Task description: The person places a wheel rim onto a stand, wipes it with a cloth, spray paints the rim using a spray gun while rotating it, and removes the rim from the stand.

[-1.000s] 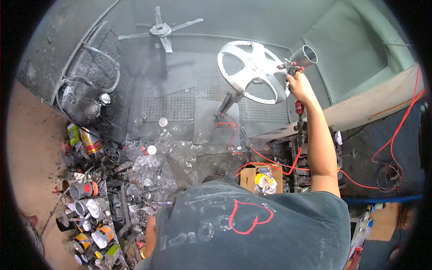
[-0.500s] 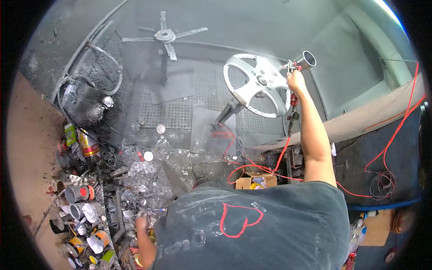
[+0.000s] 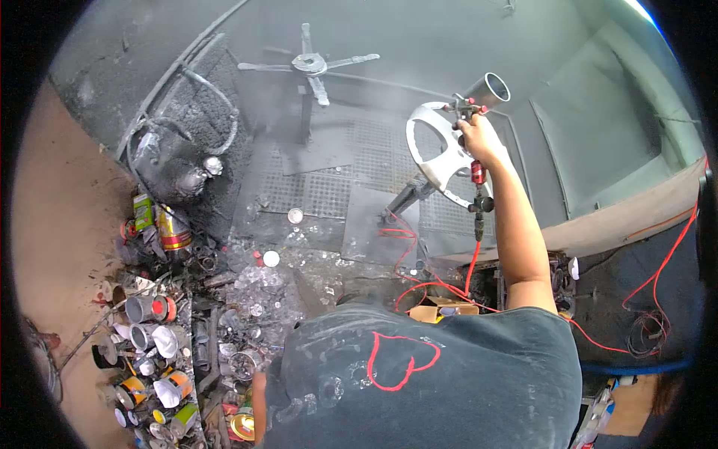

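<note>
My right hand [image 3: 482, 140] is closed around the handle of a spray gun [image 3: 467, 109]. The gun has a metal cup tilted up to the right on top and a red hose [image 3: 474, 262] hanging below. Just behind and left of it, a white-grey spoked wheel rim [image 3: 451, 159] sits on a dark stand [image 3: 410, 196]; the gun, hand and forearm cover its right side. Part of my left arm [image 3: 259, 408] shows at the lower left, beside the dark shirt. Its fingers are hidden, so its hold cannot be made out.
A second stand with star-shaped arms [image 3: 310, 66] rises at the back left. Paint cans [image 3: 172, 389] and a gold-red container [image 3: 175, 233] crowd the left side. An open cardboard box [image 3: 425, 313] lies near the hose. A pale booth wall [image 3: 568, 224] runs along the right.
My right hand has moved the spray gun slightly left across the wheel rim, covering more of it. The left hand has gone from sight beside the shirt. The whole view has shifted.
</note>
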The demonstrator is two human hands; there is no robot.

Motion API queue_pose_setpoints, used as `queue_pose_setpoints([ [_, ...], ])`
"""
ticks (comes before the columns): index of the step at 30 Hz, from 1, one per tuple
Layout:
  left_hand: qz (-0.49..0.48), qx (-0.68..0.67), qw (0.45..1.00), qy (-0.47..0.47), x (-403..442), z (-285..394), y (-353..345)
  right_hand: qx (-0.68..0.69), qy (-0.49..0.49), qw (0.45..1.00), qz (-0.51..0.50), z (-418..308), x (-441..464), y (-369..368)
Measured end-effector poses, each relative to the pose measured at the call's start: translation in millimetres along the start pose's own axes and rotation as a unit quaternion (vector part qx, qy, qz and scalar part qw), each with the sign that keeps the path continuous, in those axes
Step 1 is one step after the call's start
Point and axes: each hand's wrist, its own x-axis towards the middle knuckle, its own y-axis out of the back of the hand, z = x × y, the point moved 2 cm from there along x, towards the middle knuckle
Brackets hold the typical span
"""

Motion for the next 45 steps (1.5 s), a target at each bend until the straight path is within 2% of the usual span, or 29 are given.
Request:
queue_pose_setpoints([
  [1, 0.008, -0.007, 1.000, 0.009, -1.9, -9.3, 6.4, 0.012, 0.013, 0.999, -0.031, -11.7, -5.2, -7.9],
  [2, 0.017, -0.014, 1.000, 0.018, -5.3, -18.3, 14.0, 0.126, 0.039, 0.991, -0.024, 40.8, 36.0, -62.5],
  [4, 0.026, -0.019, 0.999, 0.033, -9.9, -40.6, 26.4, 0.068, 0.088, 0.990, -0.090, -30.2, -12.1, -74.3],
  [6, 0.026, -0.024, 0.998, 0.050, -15.5, -57.5, 34.7, 0.078, 0.072, 0.979, -0.173, -46.0, -7.0, -139.7],
  [7, 0.027, -0.026, 0.998, 0.059, -20.2, -64.0, 37.4, 0.093, 0.134, 0.971, -0.176, -63.7, -15.8, -165.6],
  [9, 0.029, -0.037, 0.996, 0.077, -26.2, -70.4, 41.0, 0.171, 0.084, 0.948, -0.254, -114.2, -33.8, -214.5],
  [11, 0.040, -0.054, 0.994, 0.088, -28.6, -70.4, 36.5, 0.189, 0.190, 0.947, -0.180, -144.2, -39.2, -288.7],
  [13, 0.053, -0.072, 0.991, 0.094, -36.8, -65.7, 28.9, 0.171, 0.229, 0.926, -0.246, -193.1, -48.2, -312.7],
  [15, 0.084, -0.099, 0.987, 0.097, -46.9, -59.9, 19.8, 0.218, 0.239, 0.902, -0.286, -231.0, -46.3, -344.5],
  [17, 0.127, -0.131, 0.978, 0.103, -66.8, -50.3, 9.1, 0.225, 0.214, 0.893, -0.326, -272.0, -40.8, -356.9],
  [19, 0.162, -0.160, 0.967, 0.114, -87.2, -31.9, -12.8, 0.300, 0.225, 0.860, -0.345, -307.0, -26.2, -378.9],
  [21, 0.175, -0.184, 0.959, 0.123, -103.3, -15.0, -35.2, 0.404, 0.184, 0.808, -0.387, -346.2, -12.0, -397.1],
  [23, 0.178, -0.195, 0.956, 0.128, -117.9, 2.0, -60.5, 0.410, 0.155, 0.801, -0.407, -386.5, 12.8, -431.1],
  [26, 0.174, -0.205, 0.953, 0.141, -139.7, 25.4, -92.7, 0.390, 0.085, 0.835, -0.380, -462.6, 47.8, -497.4],
  [28, 0.171, -0.209, 0.950, 0.154, -148.5, 38.9, -105.1, 0.375, 0.085, 0.854, -0.351, -504.5, 42.7, -525.2],
  [30, 0.174, -0.211, 0.948, 0.166, -156.1, 47.4, -111.7, 0.319, -0.049, 0.911, -0.256, -533.4, 27.7, -492.5],
  [31, 0.175, -0.211, 0.946, 0.172, -159.0, 51.6, -111.6, 0.353, -0.080, 0.873, -0.327, -540.4, 23.7, -492.2],
  [33, 0.177, -0.211, 0.944, 0.180, -162.1, 55.4, -109.7, 0.363, -0.107, 0.868, -0.321, -549.5, 6.7, -504.9],
  [36, 0.179, -0.204, 0.945, 0.184, -165.1, 61.9, -101.5, 0.383, -0.100, 0.890, -0.226, -556.6, -8.8, -537.3],
  [37, 0.179, -0.200, 0.946, 0.181, -164.2, 63.7, -97.5, 0.377, -0.051, 0.895, -0.233, -561.1, -9.4, -579.4],
  [38, 0.181, -0.196, 0.947, 0.177, -164.1, 62.4, -93.2, 0.376, -0.012, 0.897, -0.233, -557.1, -9.3, -573.7],
  [40, 0.174, -0.183, 0.953, 0.166, -162.4, 61.2, -83.6, 0.356, 0.069, 0.881, -0.303, -543.4, -2.8, -552.0],
  [41, 0.172, -0.175, 0.956, 0.159, -161.5, 59.8, -77.8, 0.336, 0.112, 0.858, -0.372, -535.5, 4.6, -519.8],
  [45, 0.168, -0.136, 0.971, 0.101, -158.4, 53.3, -48.9, 0.306, 0.119, 0.836, -0.440, -546.2, 10.7, -502.8],
])
